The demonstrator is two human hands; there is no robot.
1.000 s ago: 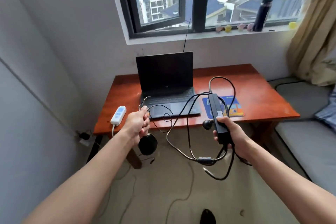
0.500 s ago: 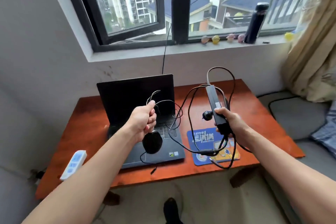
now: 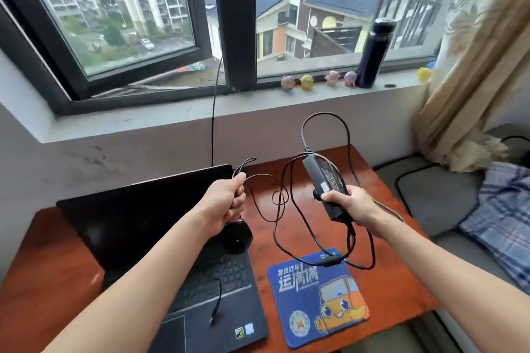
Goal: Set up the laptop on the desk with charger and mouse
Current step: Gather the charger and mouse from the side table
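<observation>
Underneath, open laptop (image 3: 238,275) beside mouse pad (image 3: 315,295).

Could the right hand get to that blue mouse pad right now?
Probably yes: the mouse pad lies on the desk just below the right hand, with nothing between but dangling cable. The hand is full, though, gripping the charger brick.

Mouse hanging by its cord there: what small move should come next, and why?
Probably swing the left hand rightward and lower the mouse onto the blue mouse pad. It hangs by its cord over the laptop keyboard, and the right hand is occupied gripping the charger brick.
</observation>
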